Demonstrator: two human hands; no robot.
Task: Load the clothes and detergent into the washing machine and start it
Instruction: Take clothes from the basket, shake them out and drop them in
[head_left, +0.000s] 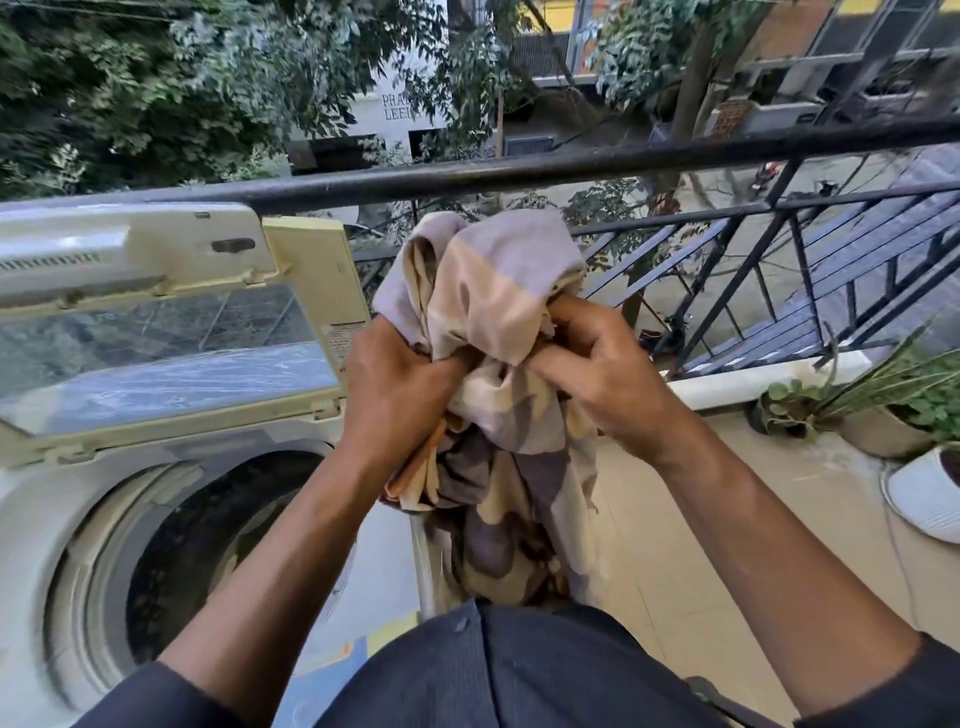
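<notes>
Both of a person's bare forearms reach forward from dark sleeves and meet at chest height, just right of an open top-loading washer. The left hand (395, 379) is seen from the back, its fingers curled tight into the left side of a bunched cloth (498, 332). The right hand (597, 364) faces it, thumb and fingers pinching and gathering folds on the cloth's right side. Both hands hold the same cloth, with only fabric between them.

The cloth is patterned in lilac, cream, tan and brown. Its top rises in a loose bundle above the hands, against a black railing (519, 171). Its lower part hangs down between the forearms into a container (423, 561) beside the washer, of which only a pale edge shows; what else lies in it cannot be told.

The washer (31, 519) is white and sits at the left. Its lid (171, 322) stands raised and tilted back, with a clear window panel. The drum (208, 545) is round and dark, and appears to hold no clothes, though blur hides detail. The cloth is outside the drum, to its right.

At the far right, potted plants (883, 395) sit on the tiled balcony floor (675, 519) by the railing.
</notes>
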